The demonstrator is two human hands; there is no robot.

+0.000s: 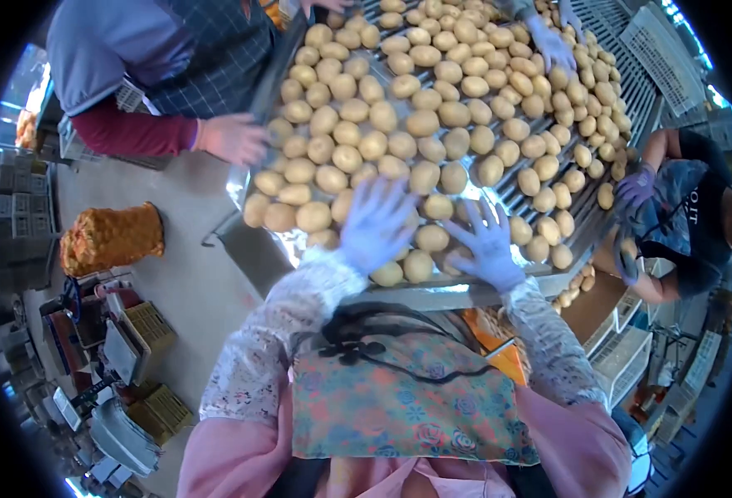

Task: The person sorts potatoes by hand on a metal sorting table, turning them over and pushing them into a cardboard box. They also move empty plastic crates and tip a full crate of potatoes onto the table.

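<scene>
Many potatoes (423, 124) lie spread over a metal sorting table (432, 295) with slatted rollers. My left hand (376, 224), in a thin purple glove, rests with fingers spread on potatoes near the table's front edge. To its right my right hand (488, 246), gloved alike, lies open with fingers apart, touching potatoes and the shiny metal. Between the two hands sit a few potatoes, one of them a round potato (431, 237). Neither hand is closed round anything.
Co-workers' hands are at the table: a hand (233, 139) at left, a gloved hand (553, 46) at the far side, a gloved hand (636, 187) at right. A full net sack (112, 237) stands on the floor at left. White crates (621, 365) stand at right.
</scene>
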